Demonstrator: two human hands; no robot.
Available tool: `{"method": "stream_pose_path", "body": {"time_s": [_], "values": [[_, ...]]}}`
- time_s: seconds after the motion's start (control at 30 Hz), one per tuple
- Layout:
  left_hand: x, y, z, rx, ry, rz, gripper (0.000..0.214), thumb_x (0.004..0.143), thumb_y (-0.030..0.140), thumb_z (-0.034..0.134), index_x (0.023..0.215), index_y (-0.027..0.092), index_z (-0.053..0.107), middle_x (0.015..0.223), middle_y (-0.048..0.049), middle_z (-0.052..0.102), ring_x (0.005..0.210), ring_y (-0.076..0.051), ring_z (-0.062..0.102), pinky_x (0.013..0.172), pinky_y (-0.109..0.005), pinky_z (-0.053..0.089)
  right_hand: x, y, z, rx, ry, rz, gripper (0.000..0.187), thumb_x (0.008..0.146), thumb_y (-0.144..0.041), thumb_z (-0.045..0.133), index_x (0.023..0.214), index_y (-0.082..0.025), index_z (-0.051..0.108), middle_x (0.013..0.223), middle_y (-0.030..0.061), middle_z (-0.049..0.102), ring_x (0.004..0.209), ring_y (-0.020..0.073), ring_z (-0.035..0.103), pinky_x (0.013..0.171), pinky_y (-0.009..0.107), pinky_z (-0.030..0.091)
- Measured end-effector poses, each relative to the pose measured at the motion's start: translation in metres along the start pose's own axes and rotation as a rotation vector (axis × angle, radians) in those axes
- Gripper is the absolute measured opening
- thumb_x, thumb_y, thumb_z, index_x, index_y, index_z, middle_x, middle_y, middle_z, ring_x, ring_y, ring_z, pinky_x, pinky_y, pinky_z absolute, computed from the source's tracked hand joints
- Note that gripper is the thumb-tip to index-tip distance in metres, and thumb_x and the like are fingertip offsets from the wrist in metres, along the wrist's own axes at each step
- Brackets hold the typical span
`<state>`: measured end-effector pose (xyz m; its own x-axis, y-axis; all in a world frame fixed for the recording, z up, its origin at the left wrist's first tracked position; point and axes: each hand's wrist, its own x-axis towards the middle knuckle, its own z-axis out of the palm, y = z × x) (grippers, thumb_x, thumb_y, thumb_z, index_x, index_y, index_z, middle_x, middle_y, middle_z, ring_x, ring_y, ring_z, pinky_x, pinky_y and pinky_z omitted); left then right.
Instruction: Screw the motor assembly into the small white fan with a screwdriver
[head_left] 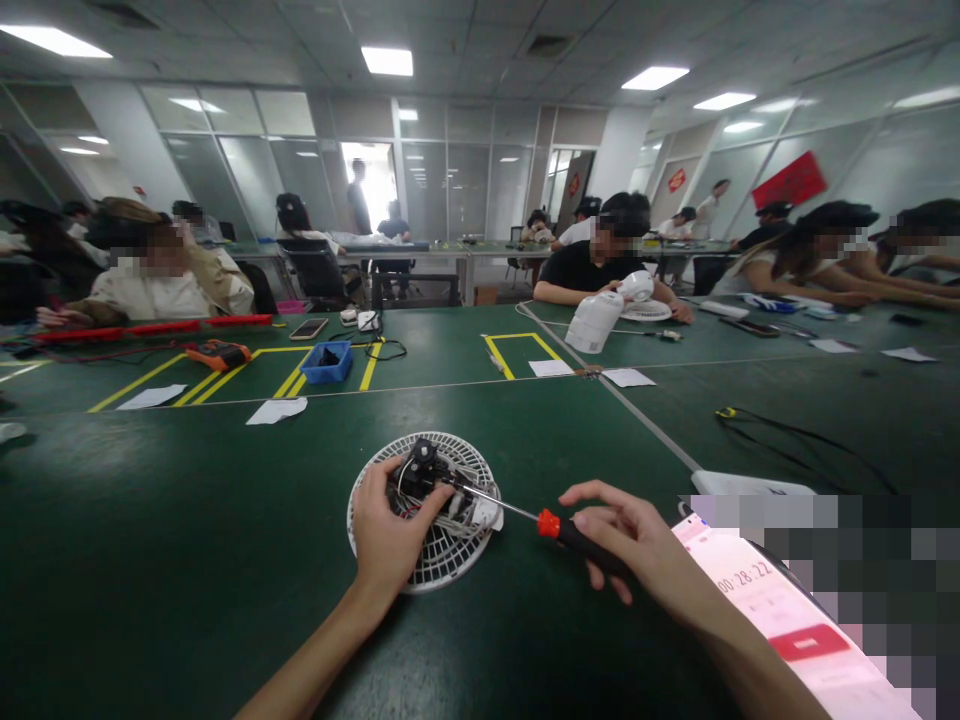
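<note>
A round white fan grille lies on the green table in front of me. On it sits a black motor assembly with a tangle of thin wires around it. My left hand is closed around the motor assembly, thumb on its near right side. In my right hand is a screwdriver with a black handle and red collar. Its metal shaft points left and reaches the motor assembly; the tip's exact contact point is too small to make out.
A phone showing a timer lies at my right, beside a white object and a black cable. Across the table are a blue bin, an orange meter, paper slips and a white fan body. Several people sit around.
</note>
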<state>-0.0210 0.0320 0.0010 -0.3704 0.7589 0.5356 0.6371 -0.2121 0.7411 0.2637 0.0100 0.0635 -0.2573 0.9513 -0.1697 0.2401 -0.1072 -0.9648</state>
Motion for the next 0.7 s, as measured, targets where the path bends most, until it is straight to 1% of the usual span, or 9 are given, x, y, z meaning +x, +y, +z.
{"method": "stream_pose_path", "body": {"time_s": [0.07, 0.27, 0.33, 0.4, 0.43, 0.5, 0.57, 0.63, 0.7], "values": [[0.0, 0.0, -0.001, 0.002, -0.003, 0.006, 0.062, 0.071, 0.07, 0.073, 0.109, 0.023, 0.062, 0.105, -0.0075, 0.068, 0.099, -0.029, 0.063, 0.093, -0.047, 0.05, -0.001, -0.002, -0.001, -0.009, -0.014, 0.024, 0.051, 0.086, -0.063, 0.062, 0.111, -0.019, 0.059, 0.051, -0.0051, 0.06, 0.036, 0.0092, 0.044, 0.035, 0.018, 0.034], [0.0, 0.0, -0.001, 0.014, -0.006, 0.006, 0.061, 0.071, 0.068, 0.074, 0.11, 0.023, 0.062, 0.104, -0.0066, 0.068, 0.098, -0.028, 0.063, 0.092, -0.046, 0.05, 0.0, -0.002, -0.008, 0.038, 0.024, 0.038, 0.046, 0.086, -0.059, 0.062, 0.107, -0.019, 0.061, 0.049, -0.0053, 0.057, 0.037, 0.0097, 0.041, 0.036, 0.019, 0.029], [0.0, -0.001, -0.001, 0.013, -0.003, 0.014, 0.061, 0.071, 0.069, 0.074, 0.11, 0.023, 0.062, 0.103, -0.0064, 0.068, 0.097, -0.028, 0.063, 0.092, -0.046, 0.05, 0.003, 0.001, -0.008, 0.051, 0.089, 0.025, 0.044, 0.087, -0.058, 0.06, 0.107, -0.019, 0.062, 0.051, -0.0053, 0.056, 0.039, 0.0105, 0.042, 0.038, 0.02, 0.029], [0.001, -0.001, -0.001, 0.007, -0.006, 0.023, 0.061, 0.071, 0.068, 0.074, 0.11, 0.023, 0.062, 0.103, -0.0064, 0.068, 0.096, -0.027, 0.063, 0.092, -0.046, 0.051, 0.007, 0.005, -0.003, -0.002, 0.19, -0.003, 0.04, 0.087, -0.055, 0.059, 0.106, -0.02, 0.063, 0.06, -0.0033, 0.06, 0.047, 0.0133, 0.051, 0.041, 0.022, 0.035], [0.001, -0.001, -0.001, 0.003, -0.007, 0.029, 0.06, 0.071, 0.068, 0.074, 0.11, 0.023, 0.062, 0.103, -0.0065, 0.068, 0.096, -0.027, 0.063, 0.092, -0.045, 0.051, 0.009, 0.007, 0.0, -0.063, 0.247, -0.027, 0.036, 0.087, -0.052, 0.06, 0.105, -0.021, 0.064, 0.068, -0.001, 0.065, 0.055, 0.0159, 0.057, 0.046, 0.024, 0.04], [0.001, -0.002, -0.001, -0.004, -0.012, 0.032, 0.061, 0.071, 0.068, 0.074, 0.11, 0.023, 0.062, 0.103, -0.0069, 0.067, 0.096, -0.027, 0.063, 0.091, -0.045, 0.051, 0.012, 0.012, 0.009, -0.25, 0.302, -0.073, 0.028, 0.084, -0.041, 0.063, 0.105, -0.023, 0.065, 0.09, 0.0029, 0.072, 0.082, 0.0225, 0.068, 0.069, 0.033, 0.054], [0.0, -0.002, -0.001, -0.007, -0.014, 0.021, 0.063, 0.071, 0.069, 0.074, 0.111, 0.023, 0.062, 0.104, -0.0073, 0.067, 0.097, -0.028, 0.063, 0.092, -0.046, 0.051, 0.014, 0.017, 0.018, -0.403, 0.28, -0.116, 0.028, 0.086, -0.032, 0.06, 0.113, -0.024, 0.065, 0.113, 0.0048, 0.072, 0.108, 0.0262, 0.066, 0.096, 0.042, 0.051], [-0.001, -0.003, -0.002, -0.009, -0.016, 0.008, 0.064, 0.07, 0.07, 0.074, 0.112, 0.022, 0.062, 0.105, -0.0078, 0.067, 0.099, -0.029, 0.063, 0.094, -0.047, 0.05, 0.015, 0.021, 0.026, -0.52, 0.247, -0.123, 0.031, 0.089, -0.025, 0.055, 0.118, -0.023, 0.064, 0.125, 0.0076, 0.068, 0.118, 0.0268, 0.063, 0.106, 0.045, 0.046], [-0.002, -0.005, -0.003, -0.016, -0.025, -0.002, 0.065, 0.07, 0.07, 0.074, 0.113, 0.022, 0.062, 0.107, -0.0083, 0.067, 0.101, -0.029, 0.063, 0.095, -0.048, 0.05, 0.016, 0.025, 0.034, -0.619, 0.23, -0.12, 0.033, 0.09, -0.02, 0.051, 0.12, -0.022, 0.064, 0.13, 0.0103, 0.064, 0.121, 0.0273, 0.061, 0.108, 0.045, 0.045]]}}
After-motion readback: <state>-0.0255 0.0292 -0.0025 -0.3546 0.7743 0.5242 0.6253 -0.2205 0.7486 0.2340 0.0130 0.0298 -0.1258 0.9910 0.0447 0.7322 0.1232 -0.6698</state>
